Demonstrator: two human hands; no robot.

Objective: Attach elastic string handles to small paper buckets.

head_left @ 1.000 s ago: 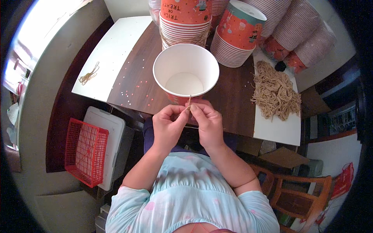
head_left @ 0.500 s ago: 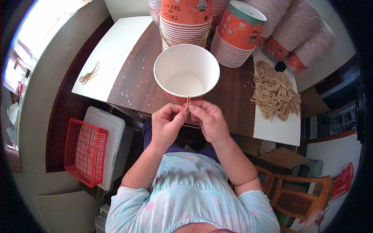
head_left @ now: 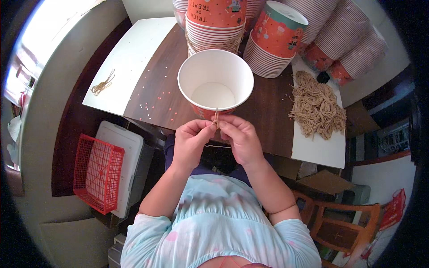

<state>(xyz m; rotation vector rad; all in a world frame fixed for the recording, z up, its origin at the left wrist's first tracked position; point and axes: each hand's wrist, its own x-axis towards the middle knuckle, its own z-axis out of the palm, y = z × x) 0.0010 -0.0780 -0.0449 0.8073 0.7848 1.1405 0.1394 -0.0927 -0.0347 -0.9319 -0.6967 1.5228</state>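
Note:
A length of tan twine [head_left: 216, 117] is pinched between my left hand [head_left: 193, 139] and my right hand [head_left: 240, 136], held close together at the table's front edge. A small loop of it stands up between the fingertips, and a loose strand hangs below the hands. Right behind them is a paper bucket [head_left: 187, 80], white inside and orange outside, with its mouth facing up and nothing visible in it. The twine loop overlaps the bucket's near rim in the picture; whether it is tied to the bucket I cannot tell.
Behind the bucket rise stacks of orange paper buckets [head_left: 214, 33], some upside down [head_left: 278, 33]. A heap of twine [head_left: 318, 105] lies at the right, a small twine bundle [head_left: 103, 85] at the left. Red and white bits dot the table [head_left: 152, 85]. A red basket [head_left: 96, 174] leans below left.
Both hands stay at nearly the same spot. The twine loop between the fingertips has become narrower, and the strand under the hands has shifted slightly.

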